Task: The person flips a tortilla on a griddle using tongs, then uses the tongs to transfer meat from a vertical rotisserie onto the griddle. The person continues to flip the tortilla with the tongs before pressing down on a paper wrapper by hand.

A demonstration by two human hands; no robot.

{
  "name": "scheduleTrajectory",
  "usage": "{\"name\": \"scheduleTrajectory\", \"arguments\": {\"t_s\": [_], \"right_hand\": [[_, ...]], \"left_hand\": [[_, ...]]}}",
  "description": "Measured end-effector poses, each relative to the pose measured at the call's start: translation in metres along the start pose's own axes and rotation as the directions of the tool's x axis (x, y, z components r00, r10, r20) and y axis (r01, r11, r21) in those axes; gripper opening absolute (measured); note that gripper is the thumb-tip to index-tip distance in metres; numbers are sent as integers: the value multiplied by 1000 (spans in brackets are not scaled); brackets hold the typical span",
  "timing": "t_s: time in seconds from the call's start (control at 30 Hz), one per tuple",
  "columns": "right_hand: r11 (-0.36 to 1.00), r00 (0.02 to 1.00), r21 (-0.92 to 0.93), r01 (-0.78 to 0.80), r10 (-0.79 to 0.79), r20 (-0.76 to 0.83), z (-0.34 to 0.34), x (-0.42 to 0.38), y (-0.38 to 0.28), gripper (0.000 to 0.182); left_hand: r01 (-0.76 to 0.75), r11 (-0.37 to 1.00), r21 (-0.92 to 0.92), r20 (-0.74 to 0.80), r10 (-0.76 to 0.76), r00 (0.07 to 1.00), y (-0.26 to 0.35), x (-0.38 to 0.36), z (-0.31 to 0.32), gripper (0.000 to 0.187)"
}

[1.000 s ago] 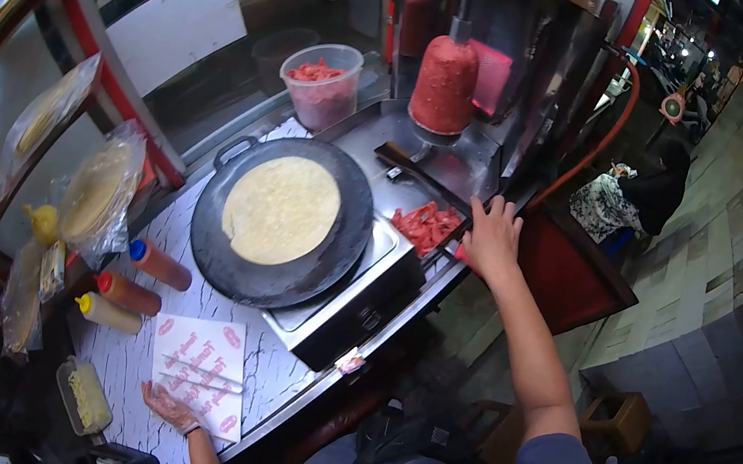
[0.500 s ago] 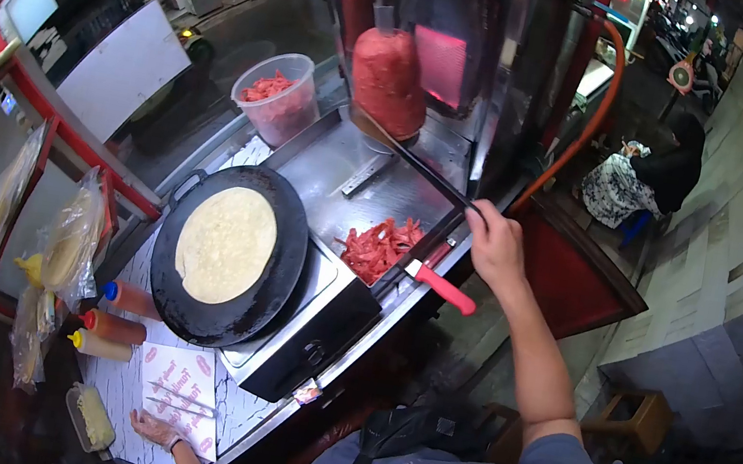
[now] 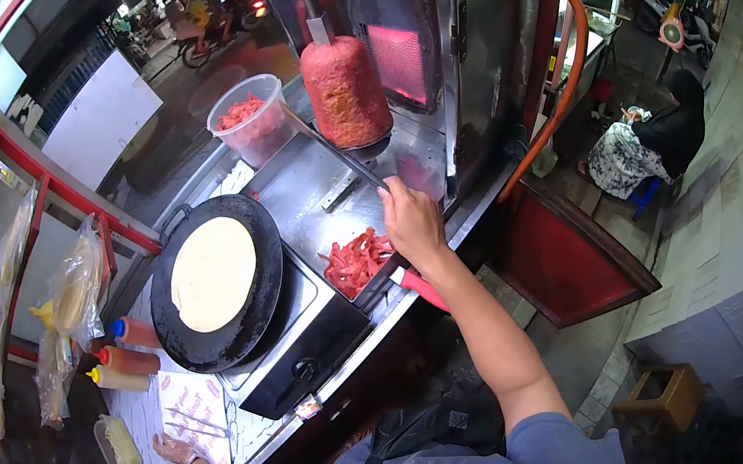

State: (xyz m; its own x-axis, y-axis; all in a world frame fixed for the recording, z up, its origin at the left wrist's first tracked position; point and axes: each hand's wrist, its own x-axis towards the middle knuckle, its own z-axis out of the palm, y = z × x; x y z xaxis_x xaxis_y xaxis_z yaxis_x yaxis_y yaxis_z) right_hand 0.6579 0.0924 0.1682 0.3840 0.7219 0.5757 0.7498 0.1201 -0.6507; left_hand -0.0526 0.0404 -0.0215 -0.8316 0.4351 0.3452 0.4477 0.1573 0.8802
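Observation:
My right hand [image 3: 412,224] is closed round the dark handle of a long thin tool [image 3: 345,157], whose far end reaches past the base of a red meat cone [image 3: 346,90] on an upright spit. What shape that end has I cannot make out. In a clear plastic glove, my left hand [image 3: 176,451] rests with fingers laid out at the edge of printed wrapping paper [image 3: 191,399]. Thin metal tongs [image 3: 197,423] seem to lie on the paper. A flatbread [image 3: 213,273] sits on a round black griddle [image 3: 260,312]. Shaved meat [image 3: 357,262] is heaped on the metal tray [image 3: 304,191].
A red-handled knife [image 3: 421,288] lies at the tray's edge, under my right forearm. Several sauce bottles [image 3: 128,359] and a tub of pale shreds [image 3: 117,447] stand left. Behind the tray is a bucket of meat [image 3: 253,119]. A person [image 3: 647,141] sits beyond the red panel [image 3: 564,255].
My right hand and the tool have shifted left and toward the spit's base. The meat cone now shows a browner side. The whole view has tilted slightly; my left hand stays by the paper.

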Motion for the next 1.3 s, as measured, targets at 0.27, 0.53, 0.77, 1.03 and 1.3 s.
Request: {"name": "scheduleTrajectory", "arguments": {"t_s": [0.27,0.53,0.77,1.03,1.3], "right_hand": [[997,998,-36,-65,65,-2,-55,-41,-8,21],[1000,999,10,16,-16,31,-62,-35,-17,19],[1000,999,0,-12,12,-32,-81,-37,4,20],[997,997,-11,-72,72,2,-95,-44,4,19],[998,998,-6,-69,69,8,-97,-42,2,20]], "left_hand": [[-141,968,208,28,138,990,-16,16,-5,41],[-215,958,192,29,214,976,-10,11,-4,51],[-234,949,210,-16,243,970,-17,10,-2,38],[-93,988,124,1,94,996,-2,-1,-3,38],[-174,975,135,17,173,985,-24,13,0,38]]}}
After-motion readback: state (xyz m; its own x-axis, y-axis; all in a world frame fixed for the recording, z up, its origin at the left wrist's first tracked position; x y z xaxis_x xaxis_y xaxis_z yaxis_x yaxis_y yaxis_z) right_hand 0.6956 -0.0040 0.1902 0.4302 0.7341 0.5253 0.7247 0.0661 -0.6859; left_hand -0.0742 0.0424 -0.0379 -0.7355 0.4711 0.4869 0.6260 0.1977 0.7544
